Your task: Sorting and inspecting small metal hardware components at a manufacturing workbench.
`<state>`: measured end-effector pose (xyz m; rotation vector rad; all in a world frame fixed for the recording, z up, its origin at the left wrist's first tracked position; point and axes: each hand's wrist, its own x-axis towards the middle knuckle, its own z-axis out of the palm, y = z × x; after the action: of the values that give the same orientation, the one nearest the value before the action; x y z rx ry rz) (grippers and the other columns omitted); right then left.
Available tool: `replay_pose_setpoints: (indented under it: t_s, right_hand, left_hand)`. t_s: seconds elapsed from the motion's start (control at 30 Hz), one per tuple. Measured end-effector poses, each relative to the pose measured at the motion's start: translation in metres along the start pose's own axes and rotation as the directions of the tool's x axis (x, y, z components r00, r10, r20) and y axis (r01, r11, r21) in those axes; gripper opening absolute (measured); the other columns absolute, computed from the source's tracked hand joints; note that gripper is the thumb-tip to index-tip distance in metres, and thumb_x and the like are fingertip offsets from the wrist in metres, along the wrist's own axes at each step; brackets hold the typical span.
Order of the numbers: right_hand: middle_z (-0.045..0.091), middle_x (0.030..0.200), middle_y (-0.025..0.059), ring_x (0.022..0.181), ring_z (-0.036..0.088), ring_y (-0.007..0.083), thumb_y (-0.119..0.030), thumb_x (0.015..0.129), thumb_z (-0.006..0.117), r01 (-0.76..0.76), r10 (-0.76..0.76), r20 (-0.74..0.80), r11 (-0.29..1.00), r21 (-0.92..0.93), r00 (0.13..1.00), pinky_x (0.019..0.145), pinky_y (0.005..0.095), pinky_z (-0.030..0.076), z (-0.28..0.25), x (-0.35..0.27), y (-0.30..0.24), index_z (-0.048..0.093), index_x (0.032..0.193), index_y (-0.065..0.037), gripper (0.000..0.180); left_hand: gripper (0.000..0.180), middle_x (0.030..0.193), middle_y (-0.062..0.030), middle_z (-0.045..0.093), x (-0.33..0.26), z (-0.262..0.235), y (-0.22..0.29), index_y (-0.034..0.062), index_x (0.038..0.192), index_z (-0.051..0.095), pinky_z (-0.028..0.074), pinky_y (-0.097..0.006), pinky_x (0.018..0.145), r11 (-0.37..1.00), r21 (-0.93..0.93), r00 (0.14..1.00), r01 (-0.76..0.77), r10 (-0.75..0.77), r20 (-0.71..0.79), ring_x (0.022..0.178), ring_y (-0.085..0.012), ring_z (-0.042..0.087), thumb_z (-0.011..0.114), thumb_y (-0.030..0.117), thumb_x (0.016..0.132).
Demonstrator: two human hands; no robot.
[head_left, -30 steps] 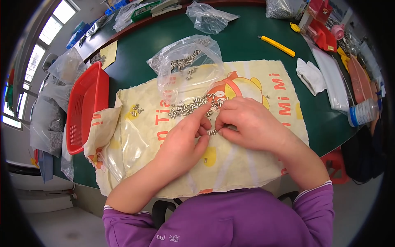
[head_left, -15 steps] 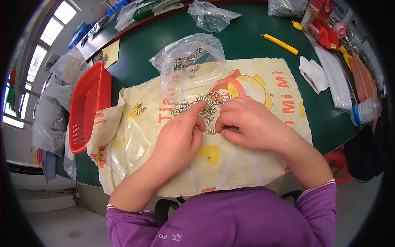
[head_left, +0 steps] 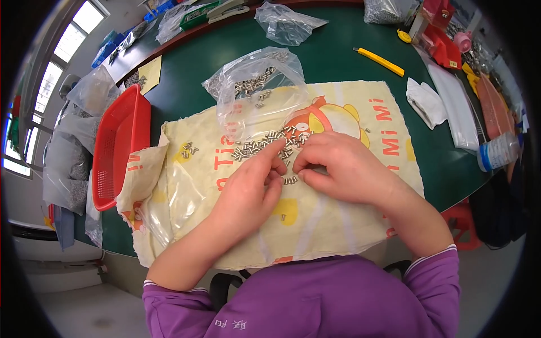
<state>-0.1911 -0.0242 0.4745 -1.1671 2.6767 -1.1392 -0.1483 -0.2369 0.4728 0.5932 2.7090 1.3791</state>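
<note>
Small metal rivet-like pieces (head_left: 253,147) lie heaped on the printed yellow cloth (head_left: 315,225), in front of my hands. My left hand (head_left: 248,188) reaches its index finger to the near side of the heap, thumb apart and the other fingers bent. No piece shows in it. Opposite it, my right hand (head_left: 341,166) has its fingers curled, with index and thumb tips close together; anything between them is too small to make out. A short row of pieces (head_left: 290,180) sits between the hands, just beside the right thumb. Behind the heap, a clear plastic bag (head_left: 262,84) holds more pieces.
A red basket (head_left: 121,152) stands left, beside filled plastic bags (head_left: 67,163). Several pieces (head_left: 189,150) lie apart on the cloth's left. A yellow cutter knife (head_left: 380,62), white cloth (head_left: 426,102) and clear jar (head_left: 499,152) are on the right. One lone piece (head_left: 283,217) lies nearer me.
My left thumb has come down and away from the index finger. My right fingertips have lifted slightly off the short row. The whole view has shifted a little.
</note>
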Motion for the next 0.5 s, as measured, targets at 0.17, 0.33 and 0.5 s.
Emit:
replay_pose_setpoints:
  t_s: [0.17, 0.33, 0.5]
  right_hand:
    - [0.063, 0.083, 0.0052, 0.083, 0.061, 0.0253, -0.014, 0.078, 0.072, -0.043, 0.044, 0.014, 0.998, -0.036, 0.999, 0.074, 0.0385, 0.049, 0.0041, 0.0016, -0.0062, 0.068, 0.085, -0.009, 0.01]
    - [0.062, 0.083, 0.0046, 0.082, 0.062, 0.0239, -0.015, 0.076, 0.073, -0.041, 0.041, -0.004, 0.997, -0.06, 0.999, 0.074, 0.0379, 0.049, 0.0074, 0.001, -0.0054, 0.067, 0.084, -0.009, 0.012]
    - [0.062, 0.084, 0.0065, 0.086, 0.062, 0.0275, -0.015, 0.075, 0.072, -0.05, 0.05, 0.048, 0.999, 0.005, 0.998, 0.075, 0.0413, 0.049, 0.0084, 0.0019, -0.0067, 0.064, 0.081, -0.009, 0.011]
  left_hand:
    - [0.059, 0.097, -0.0045, 0.063, 0.0002, -0.0002, 0.0063, 0.0026, 0.14, 0.044, 0.051, -0.026, 0.08, 0.994, -0.051, 0.995, 0.095, -0.093, 0.042, 0.085, -0.0132, 0.061, 0.065, -0.005, 0.085]
    - [0.06, 0.097, -0.0029, 0.062, 0.001, 0.0024, 0.0061, 0.0037, 0.14, 0.045, 0.051, -0.026, 0.079, 0.993, 0.009, 0.99, 0.12, -0.121, 0.072, 0.086, -0.0127, 0.061, 0.067, -0.004, 0.085]
    - [0.059, 0.092, -0.0015, 0.06, -0.0022, 0.0042, 0.0031, 0.004, 0.139, 0.046, 0.049, -0.025, 0.078, 0.995, -0.043, 0.994, 0.092, -0.089, 0.061, 0.084, -0.011, 0.058, 0.067, -0.004, 0.085]
